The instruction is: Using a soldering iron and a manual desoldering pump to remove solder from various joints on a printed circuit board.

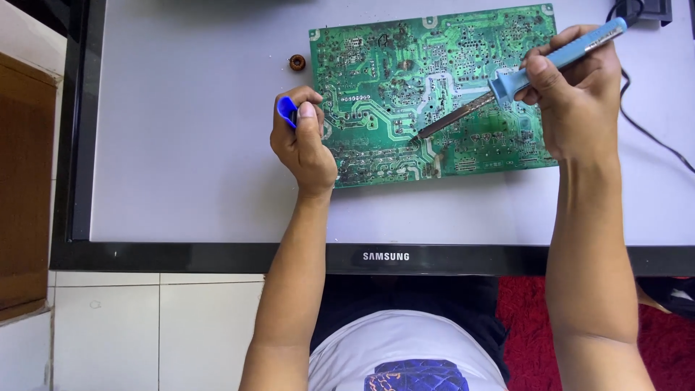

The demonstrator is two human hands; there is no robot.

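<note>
A green circuit board [405,65] lies solder side up on a flat screen panel [188,159] that serves as a work surface. My right hand [575,94] grips a blue-handled soldering iron [557,56]; its dark tip touches the board near the lower middle. My left hand [304,141] rests at the board's left edge, closed around a small blue tool [287,111].
A small brown coil [297,63] sits on the panel left of the board. A black cable [644,127] runs along the right side. White floor tiles [159,326], a red rug [528,318] and a wooden cabinet [25,188] lie around the panel.
</note>
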